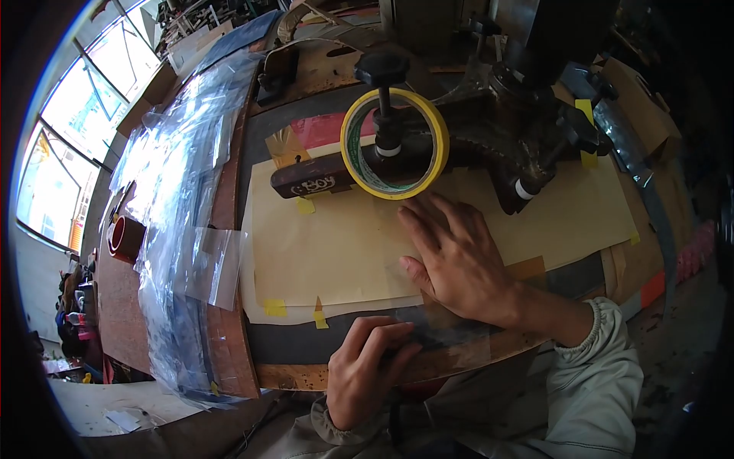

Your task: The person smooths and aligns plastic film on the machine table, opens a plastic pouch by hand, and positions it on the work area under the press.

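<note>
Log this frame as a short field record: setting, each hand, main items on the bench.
setting: wooden workbench beside windows
left hand: fingers curled over the bench's near edge, on a clear film strip
right hand: flat, palm down on the cream sheet
sheet fixing: yellow tape tabs at its edges
tape roll: yellow, ringed around a knobbed post of the dark machine
left of sheet: clear plastic bags, a brown tape roll

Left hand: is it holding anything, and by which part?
The left hand pinches the near edge of a clear plastic sheet; the right hand presses flat, gripping nothing.
</note>
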{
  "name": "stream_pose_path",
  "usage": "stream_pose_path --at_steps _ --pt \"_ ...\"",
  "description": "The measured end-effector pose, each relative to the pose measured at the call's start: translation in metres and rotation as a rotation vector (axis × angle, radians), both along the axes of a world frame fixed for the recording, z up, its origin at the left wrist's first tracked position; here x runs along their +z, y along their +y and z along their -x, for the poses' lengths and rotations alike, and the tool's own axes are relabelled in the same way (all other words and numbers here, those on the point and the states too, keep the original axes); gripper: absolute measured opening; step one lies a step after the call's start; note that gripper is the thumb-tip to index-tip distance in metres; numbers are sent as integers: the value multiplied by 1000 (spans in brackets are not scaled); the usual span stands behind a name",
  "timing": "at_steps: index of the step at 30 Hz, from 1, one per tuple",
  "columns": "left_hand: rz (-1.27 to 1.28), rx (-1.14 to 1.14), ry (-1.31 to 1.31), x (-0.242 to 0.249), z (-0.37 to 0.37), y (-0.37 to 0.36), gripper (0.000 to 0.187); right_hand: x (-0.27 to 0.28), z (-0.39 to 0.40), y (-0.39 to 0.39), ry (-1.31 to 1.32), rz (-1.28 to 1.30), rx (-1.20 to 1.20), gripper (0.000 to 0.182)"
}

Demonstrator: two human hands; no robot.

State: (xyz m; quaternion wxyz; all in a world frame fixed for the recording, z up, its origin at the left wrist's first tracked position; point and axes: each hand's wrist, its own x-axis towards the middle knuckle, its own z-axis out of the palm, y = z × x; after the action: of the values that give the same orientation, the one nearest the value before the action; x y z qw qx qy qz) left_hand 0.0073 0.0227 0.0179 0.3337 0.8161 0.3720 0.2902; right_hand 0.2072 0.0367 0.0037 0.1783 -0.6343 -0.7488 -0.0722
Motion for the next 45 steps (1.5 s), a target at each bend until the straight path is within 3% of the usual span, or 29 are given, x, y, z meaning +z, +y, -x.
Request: stream_pose_path --at_steps 19,37,45 --pt "4 30 -6 0 -2 0 26 5 -5 8 -40 46 -38 69" --pt "3 37 -2 2 -3 1 28 9 -2 12 -52 80 -52 63" --pt "11 38 1 2 -3 0 28 3 -10 15 -31 57 59 62"
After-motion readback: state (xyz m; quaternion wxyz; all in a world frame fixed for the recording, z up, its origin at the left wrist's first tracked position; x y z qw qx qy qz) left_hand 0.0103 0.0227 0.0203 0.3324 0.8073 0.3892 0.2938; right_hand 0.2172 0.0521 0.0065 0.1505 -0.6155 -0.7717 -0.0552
